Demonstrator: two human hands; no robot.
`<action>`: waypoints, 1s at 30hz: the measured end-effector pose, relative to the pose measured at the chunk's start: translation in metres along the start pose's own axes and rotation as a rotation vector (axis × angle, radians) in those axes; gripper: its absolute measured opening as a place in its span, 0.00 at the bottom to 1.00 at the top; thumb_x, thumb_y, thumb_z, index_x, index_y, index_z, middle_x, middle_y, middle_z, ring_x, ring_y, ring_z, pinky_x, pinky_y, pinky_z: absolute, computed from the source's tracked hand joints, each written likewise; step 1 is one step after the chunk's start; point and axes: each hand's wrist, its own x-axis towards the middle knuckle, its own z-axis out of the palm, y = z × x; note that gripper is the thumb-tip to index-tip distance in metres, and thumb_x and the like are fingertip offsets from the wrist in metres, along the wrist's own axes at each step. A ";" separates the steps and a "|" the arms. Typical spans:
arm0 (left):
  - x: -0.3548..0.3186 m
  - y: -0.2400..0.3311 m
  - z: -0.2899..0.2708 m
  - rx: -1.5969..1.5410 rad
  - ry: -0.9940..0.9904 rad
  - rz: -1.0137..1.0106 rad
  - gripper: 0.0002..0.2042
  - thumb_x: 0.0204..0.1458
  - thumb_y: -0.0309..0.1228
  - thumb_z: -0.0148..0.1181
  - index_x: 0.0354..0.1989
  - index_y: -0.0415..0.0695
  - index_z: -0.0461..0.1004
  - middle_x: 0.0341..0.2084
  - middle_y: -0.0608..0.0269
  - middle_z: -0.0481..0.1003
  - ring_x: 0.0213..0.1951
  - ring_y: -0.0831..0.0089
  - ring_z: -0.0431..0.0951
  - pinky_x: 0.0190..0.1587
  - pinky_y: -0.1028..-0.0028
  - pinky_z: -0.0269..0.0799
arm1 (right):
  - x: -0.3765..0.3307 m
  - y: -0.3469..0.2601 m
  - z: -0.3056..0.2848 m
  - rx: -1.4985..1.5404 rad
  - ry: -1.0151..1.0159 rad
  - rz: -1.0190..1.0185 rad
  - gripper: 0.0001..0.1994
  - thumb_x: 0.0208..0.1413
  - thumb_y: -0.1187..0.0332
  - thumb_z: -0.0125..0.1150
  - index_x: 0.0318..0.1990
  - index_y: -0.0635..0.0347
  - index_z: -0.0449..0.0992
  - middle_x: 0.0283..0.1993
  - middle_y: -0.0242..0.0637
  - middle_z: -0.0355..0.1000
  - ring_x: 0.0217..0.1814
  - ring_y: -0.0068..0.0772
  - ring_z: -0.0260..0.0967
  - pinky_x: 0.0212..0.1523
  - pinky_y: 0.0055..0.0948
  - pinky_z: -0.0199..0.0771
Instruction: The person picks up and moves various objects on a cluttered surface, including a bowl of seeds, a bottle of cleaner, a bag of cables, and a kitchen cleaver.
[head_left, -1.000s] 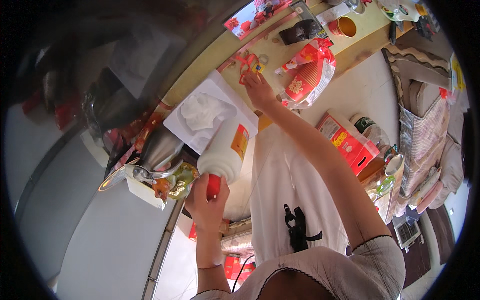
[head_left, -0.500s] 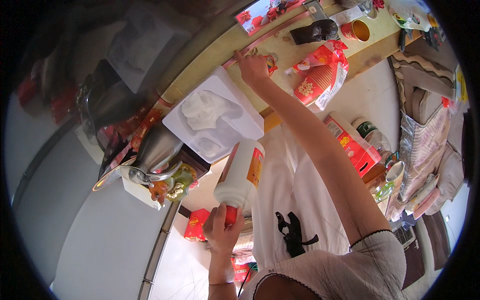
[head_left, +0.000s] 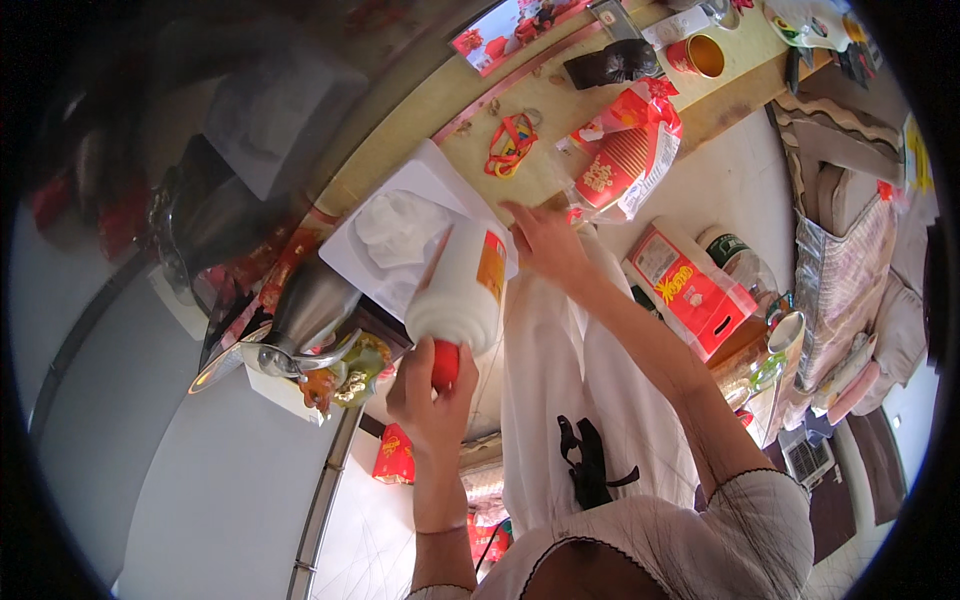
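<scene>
A large white bottle [head_left: 457, 285] with an orange label is gripped in my left hand [head_left: 430, 390], whose fingers close around its red cap. The bottle's body lies across the near side of a white molded tray [head_left: 340, 250]. Crumpled white material [head_left: 398, 230] sits in a hollow of that tray. Just right of the tray, near the table's front edge, is my right hand [head_left: 550, 245], with its index finger stretched out and nothing seen in it. Farther back on the table lies a tangle of red and yellow bands [head_left: 511, 148].
A red-and-clear pack of paper cups [head_left: 620, 165] is on the table to the right, before a black object [head_left: 612, 66] and a red cup [head_left: 695, 57]. A silver kettle [head_left: 312, 305] stands at left. Below right is a red-and-white box [head_left: 685, 285].
My right hand has drawn back from the far table edge toward me and the tray, uncovering the bands. The left hand has lifted the bottle slightly up and left, farther over the tray.
</scene>
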 end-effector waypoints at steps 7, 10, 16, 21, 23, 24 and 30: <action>0.034 0.007 0.016 0.051 0.100 0.069 0.14 0.32 0.26 0.61 0.29 0.37 0.66 0.18 0.55 0.69 0.17 0.64 0.70 0.18 0.75 0.66 | 0.003 0.005 0.020 -0.152 0.035 0.103 0.24 0.38 0.75 0.47 0.48 0.55 0.55 0.25 0.40 0.64 0.30 0.36 0.64 0.26 0.31 0.65; 0.038 0.011 0.014 -0.021 0.083 -0.062 0.11 0.35 0.25 0.59 0.28 0.38 0.67 0.23 0.59 0.69 0.24 0.73 0.70 0.22 0.79 0.67 | 0.044 0.011 0.023 -0.371 -0.037 0.189 0.26 0.38 0.74 0.47 0.50 0.52 0.54 0.25 0.38 0.64 0.29 0.34 0.65 0.25 0.29 0.66; 0.038 0.004 0.024 -0.004 0.032 -0.012 0.11 0.36 0.25 0.58 0.29 0.37 0.66 0.25 0.58 0.69 0.23 0.72 0.70 0.23 0.77 0.67 | 0.038 0.033 0.026 -0.463 -0.097 0.254 0.24 0.39 0.73 0.48 0.48 0.54 0.54 0.26 0.38 0.64 0.30 0.35 0.65 0.26 0.29 0.66; 0.043 0.001 0.039 -0.031 0.007 -0.012 0.11 0.35 0.25 0.59 0.28 0.40 0.66 0.23 0.58 0.70 0.22 0.69 0.70 0.24 0.75 0.67 | 0.011 0.043 0.040 -0.526 -0.076 0.290 0.19 0.39 0.72 0.49 0.43 0.58 0.58 0.28 0.38 0.64 0.32 0.34 0.65 0.27 0.27 0.68; 0.050 0.002 0.049 -0.026 0.034 0.051 0.10 0.34 0.26 0.59 0.26 0.41 0.66 0.20 0.58 0.70 0.21 0.65 0.70 0.24 0.74 0.66 | 0.007 0.041 0.040 -0.504 0.014 0.285 0.14 0.38 0.72 0.49 0.37 0.59 0.61 0.29 0.37 0.64 0.32 0.33 0.65 0.26 0.26 0.68; 0.054 0.004 0.051 -0.024 0.033 0.053 0.10 0.34 0.26 0.59 0.26 0.41 0.66 0.20 0.58 0.70 0.21 0.65 0.70 0.24 0.74 0.66 | 0.006 0.041 0.044 -0.502 0.015 0.286 0.14 0.38 0.72 0.49 0.37 0.59 0.61 0.29 0.37 0.64 0.32 0.33 0.65 0.26 0.26 0.68; 0.081 0.019 0.065 -0.055 0.103 0.157 0.09 0.34 0.24 0.57 0.22 0.40 0.63 0.14 0.58 0.67 0.16 0.66 0.68 0.18 0.75 0.64 | -0.007 0.050 0.053 -0.491 0.041 0.263 0.08 0.37 0.72 0.49 0.30 0.59 0.63 0.28 0.37 0.64 0.32 0.32 0.65 0.27 0.26 0.68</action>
